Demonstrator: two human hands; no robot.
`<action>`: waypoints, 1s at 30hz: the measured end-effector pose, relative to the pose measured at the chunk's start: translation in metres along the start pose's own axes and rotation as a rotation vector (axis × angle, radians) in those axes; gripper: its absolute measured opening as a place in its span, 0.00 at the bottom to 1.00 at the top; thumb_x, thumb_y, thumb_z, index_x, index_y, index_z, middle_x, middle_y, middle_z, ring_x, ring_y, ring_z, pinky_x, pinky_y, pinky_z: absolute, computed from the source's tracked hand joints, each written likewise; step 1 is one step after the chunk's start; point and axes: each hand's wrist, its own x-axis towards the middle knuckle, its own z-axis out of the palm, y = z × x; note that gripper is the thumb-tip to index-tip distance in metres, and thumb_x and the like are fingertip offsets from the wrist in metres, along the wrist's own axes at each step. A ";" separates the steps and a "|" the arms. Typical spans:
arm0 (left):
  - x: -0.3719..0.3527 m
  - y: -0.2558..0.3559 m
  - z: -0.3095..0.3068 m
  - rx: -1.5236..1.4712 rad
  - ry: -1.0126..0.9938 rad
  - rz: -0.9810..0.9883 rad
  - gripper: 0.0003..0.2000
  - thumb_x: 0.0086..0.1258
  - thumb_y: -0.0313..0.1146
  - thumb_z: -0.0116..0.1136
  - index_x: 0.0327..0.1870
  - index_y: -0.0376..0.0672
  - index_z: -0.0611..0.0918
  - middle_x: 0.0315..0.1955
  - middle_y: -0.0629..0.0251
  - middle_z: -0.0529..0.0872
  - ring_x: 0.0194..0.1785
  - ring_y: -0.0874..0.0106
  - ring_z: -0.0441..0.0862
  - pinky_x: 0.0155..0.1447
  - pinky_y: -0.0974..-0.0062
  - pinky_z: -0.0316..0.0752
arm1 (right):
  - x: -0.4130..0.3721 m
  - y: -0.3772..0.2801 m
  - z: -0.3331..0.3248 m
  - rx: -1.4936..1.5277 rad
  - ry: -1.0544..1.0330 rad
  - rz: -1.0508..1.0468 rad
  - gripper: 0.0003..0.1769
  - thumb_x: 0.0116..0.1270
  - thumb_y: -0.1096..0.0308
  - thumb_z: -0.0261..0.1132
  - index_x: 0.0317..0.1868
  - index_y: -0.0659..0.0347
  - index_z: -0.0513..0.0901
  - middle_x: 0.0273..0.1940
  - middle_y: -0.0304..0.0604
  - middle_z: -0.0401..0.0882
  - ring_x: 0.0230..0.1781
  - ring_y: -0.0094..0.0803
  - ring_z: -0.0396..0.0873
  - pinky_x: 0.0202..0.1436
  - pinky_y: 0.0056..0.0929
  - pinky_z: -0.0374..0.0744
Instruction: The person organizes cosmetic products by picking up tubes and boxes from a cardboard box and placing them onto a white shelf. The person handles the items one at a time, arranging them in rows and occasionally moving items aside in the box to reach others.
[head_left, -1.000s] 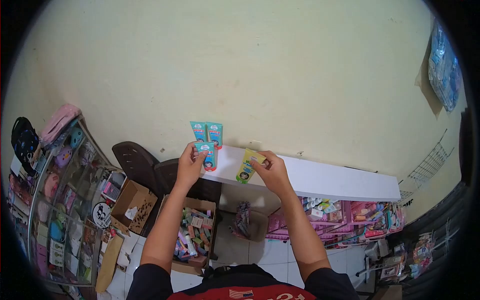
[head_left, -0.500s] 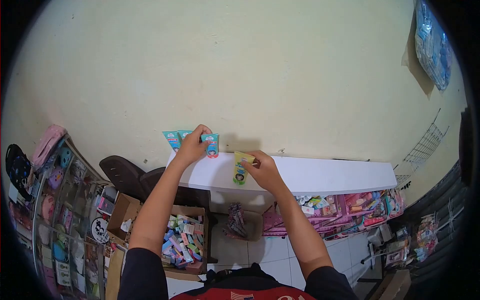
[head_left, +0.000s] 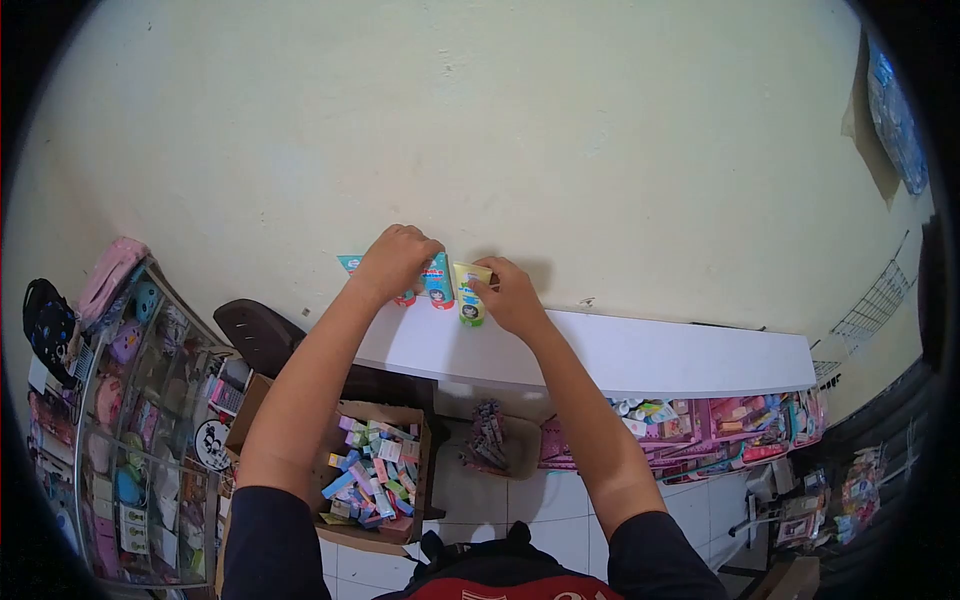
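Teal tubes with red caps stand in a row at the left end of the white shelf (head_left: 640, 350), against the wall. My left hand (head_left: 398, 262) is closed over the top of the rightmost teal tube (head_left: 440, 284) and hides part of the ones behind it. At the row's left end, the corner of another teal tube (head_left: 349, 262) shows. Just to the right, my right hand (head_left: 512, 298) pinches a yellow tube (head_left: 468, 290) by its upper side, green cap down. It is upright at the shelf, close beside the teal tube.
Below the shelf, a cardboard box (head_left: 424, 480) holds many small colourful boxes. A bin (head_left: 522, 450) stands beside it. Pink racks (head_left: 690, 430) of goods sit under the shelf's right side. A glass display case (head_left: 150, 400) is at left, near a dark chair (head_left: 255, 330).
My right hand has brought the yellow tube left and back toward the wall, beside the teal tubes. My left hand has shifted to grip the rightmost teal tube from above.
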 end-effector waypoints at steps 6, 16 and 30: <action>0.000 -0.006 -0.005 -0.122 -0.141 -0.101 0.12 0.62 0.22 0.63 0.47 0.42 0.88 0.40 0.56 0.90 0.47 0.54 0.86 0.55 0.59 0.80 | 0.015 -0.002 -0.001 -0.055 -0.007 0.017 0.14 0.69 0.69 0.68 0.52 0.68 0.82 0.45 0.55 0.83 0.43 0.44 0.85 0.50 0.39 0.83; -0.006 -0.013 -0.008 -0.273 -0.183 -0.158 0.12 0.62 0.22 0.62 0.47 0.41 0.87 0.42 0.54 0.89 0.49 0.52 0.85 0.55 0.56 0.79 | 0.018 -0.004 0.013 -0.006 -0.009 -0.005 0.13 0.70 0.71 0.67 0.52 0.64 0.83 0.45 0.54 0.83 0.43 0.45 0.85 0.49 0.39 0.83; -0.021 -0.013 -0.022 -0.217 -0.009 0.005 0.12 0.61 0.26 0.66 0.47 0.40 0.88 0.38 0.54 0.89 0.46 0.53 0.85 0.56 0.57 0.79 | 0.009 -0.001 0.022 -0.126 0.046 -0.097 0.15 0.68 0.74 0.67 0.54 0.65 0.82 0.49 0.55 0.84 0.44 0.48 0.84 0.47 0.40 0.83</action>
